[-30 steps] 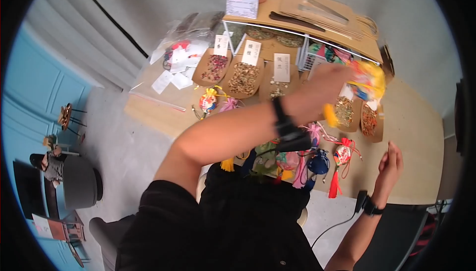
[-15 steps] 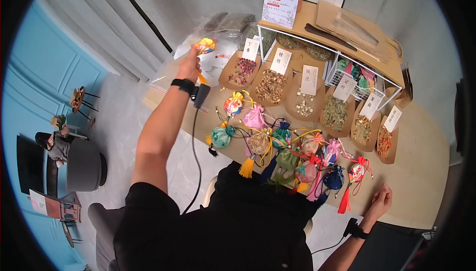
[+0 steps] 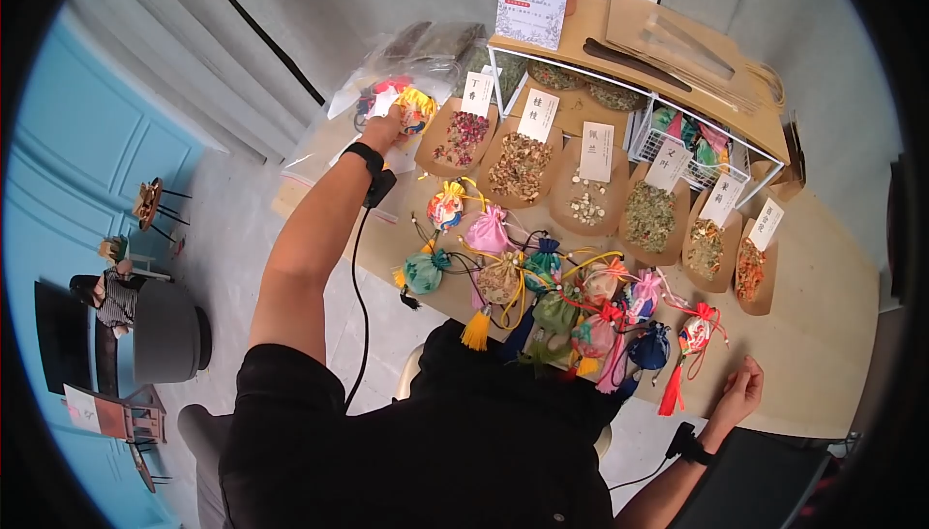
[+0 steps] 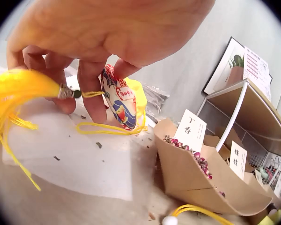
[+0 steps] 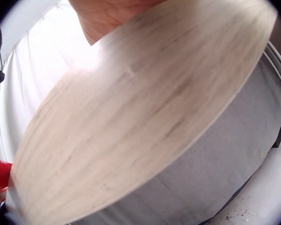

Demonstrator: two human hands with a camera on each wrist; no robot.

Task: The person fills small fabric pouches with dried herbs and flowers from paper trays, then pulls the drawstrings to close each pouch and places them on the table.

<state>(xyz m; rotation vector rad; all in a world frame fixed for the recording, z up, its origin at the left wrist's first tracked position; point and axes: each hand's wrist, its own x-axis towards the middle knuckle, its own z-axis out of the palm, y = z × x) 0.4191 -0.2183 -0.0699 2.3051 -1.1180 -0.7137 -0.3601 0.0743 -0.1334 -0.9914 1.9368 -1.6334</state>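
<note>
At the left end of the table, my left hand [image 3: 383,129] pinches a yellow drawstring sachet [image 3: 416,108] with a colourful printed front. The left wrist view shows the sachet [image 4: 124,108] between thumb and fingers, low over white paper [image 4: 79,164]. A yellow tassel [image 4: 25,86] hangs from it beside the hand, and a loop of yellow cord lies below. Beside them stands a paper tray [image 4: 196,176] of dried rosebuds with a card in it. My right hand [image 3: 742,392] rests at the table's right front edge, fingers loosely curled, holding nothing.
Several finished sachets [image 3: 556,311] with cords and tassels lie along the front of the table. Behind them is a row of paper trays [image 3: 650,214] with dried herbs and cards. A wooden shelf [image 3: 619,60] stands at the back, a wire basket [image 3: 692,147] beneath it.
My left hand has carried the yellow sachet from the right side of the table across to the far left, then lowered it by the white paper. The right hand stays at the right edge.
</note>
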